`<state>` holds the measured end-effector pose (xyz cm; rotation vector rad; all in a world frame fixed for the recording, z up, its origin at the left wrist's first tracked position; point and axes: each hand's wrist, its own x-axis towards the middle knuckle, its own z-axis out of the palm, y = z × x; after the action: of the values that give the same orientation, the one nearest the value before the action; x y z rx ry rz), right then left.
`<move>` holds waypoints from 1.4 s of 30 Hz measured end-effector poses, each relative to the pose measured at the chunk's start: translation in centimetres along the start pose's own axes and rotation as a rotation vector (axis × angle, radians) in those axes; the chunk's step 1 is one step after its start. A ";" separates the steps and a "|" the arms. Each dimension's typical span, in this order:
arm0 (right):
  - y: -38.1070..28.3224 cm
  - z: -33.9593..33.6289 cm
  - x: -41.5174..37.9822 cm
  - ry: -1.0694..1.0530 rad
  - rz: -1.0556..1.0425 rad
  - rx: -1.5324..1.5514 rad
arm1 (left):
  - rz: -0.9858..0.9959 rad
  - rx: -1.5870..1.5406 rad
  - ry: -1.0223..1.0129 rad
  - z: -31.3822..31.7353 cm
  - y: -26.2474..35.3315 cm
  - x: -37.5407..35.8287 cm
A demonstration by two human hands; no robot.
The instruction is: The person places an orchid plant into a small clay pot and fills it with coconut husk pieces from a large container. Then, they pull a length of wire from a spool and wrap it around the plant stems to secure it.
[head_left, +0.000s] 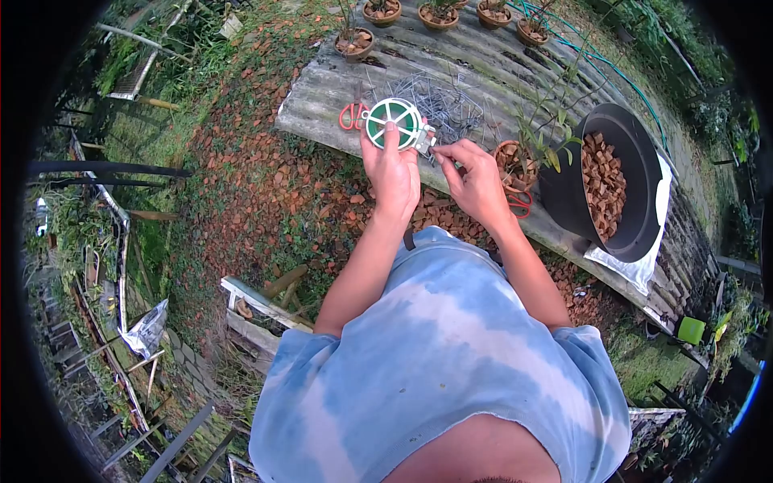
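My left hand [392, 173] grips a spool of green garden twist tie [393, 123] with a white spoked face, its thumb lying over the front. A small metal cutter [426, 140] sits on the spool's right side. Right beside that cutter, my right hand [473, 177] has thumb and forefinger pinched together; whatever is between them is too small to make out. Behind the spool lies a tangled heap of thin grey wire pieces [443, 105]. Red-handled scissors [352, 117] show left of the spool, partly hidden by it. Another red handle [522, 204] lies below my right hand.
A corrugated sheet [322, 88] forms the work surface. On its right stands a large black pot [564, 185] holding brown chunks [604, 185], over a white bag [636, 270]. Close to my right hand is a potted plant [515, 161]. Several clay pots [439, 18] line the far edge.
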<state>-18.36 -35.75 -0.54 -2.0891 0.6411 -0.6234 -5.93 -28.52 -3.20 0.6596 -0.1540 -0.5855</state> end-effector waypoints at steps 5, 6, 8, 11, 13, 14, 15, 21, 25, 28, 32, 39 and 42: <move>1.5 0.9 -0.2 -0.052 0.151 0.253 | -0.011 0.001 0.036 -0.4 -0.4 0.0; 1.2 0.9 -0.2 -0.049 0.160 0.258 | -0.011 0.001 0.034 -0.3 -0.4 0.0; 0.8 1.0 0.0 -0.038 0.128 0.272 | -0.007 0.002 0.030 -0.1 -0.3 0.0; 0.6 1.2 0.6 -0.013 0.102 0.331 | 0.006 -0.017 0.069 -0.1 -0.8 -0.2; 0.8 1.4 1.1 0.002 0.217 0.416 | -0.013 -0.019 0.085 0.1 -1.0 -0.5; 0.8 1.6 1.2 0.018 0.249 0.467 | -0.022 -0.021 0.092 0.2 -1.1 -0.6; 0.8 2.0 1.3 0.034 0.281 0.519 | -0.049 -0.017 0.077 0.2 -1.2 -0.6; 2.0 1.1 2.0 0.047 0.380 0.689 | 0.074 0.471 0.113 -0.6 -1.5 -0.3; 3.1 0.3 1.9 0.032 0.373 0.671 | 0.709 1.327 -0.263 -0.6 1.8 0.1; 3.4 0.5 1.6 0.008 0.363 0.722 | 0.693 1.470 -0.585 0.0 3.7 0.8; 2.4 0.0 1.8 -0.047 0.342 0.756 | 0.609 1.446 -0.722 0.4 4.7 2.3; 1.7 -1.0 1.5 -0.077 0.310 0.786 | 0.494 1.359 -0.841 0.5 5.1 2.6; 2.0 -0.5 1.1 -0.007 0.304 0.847 | 0.569 1.385 -0.871 0.4 5.2 2.9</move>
<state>-18.28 -37.82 -1.73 -1.1805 0.5442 -0.5749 -1.29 -27.04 0.16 1.5677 -1.6094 -0.0865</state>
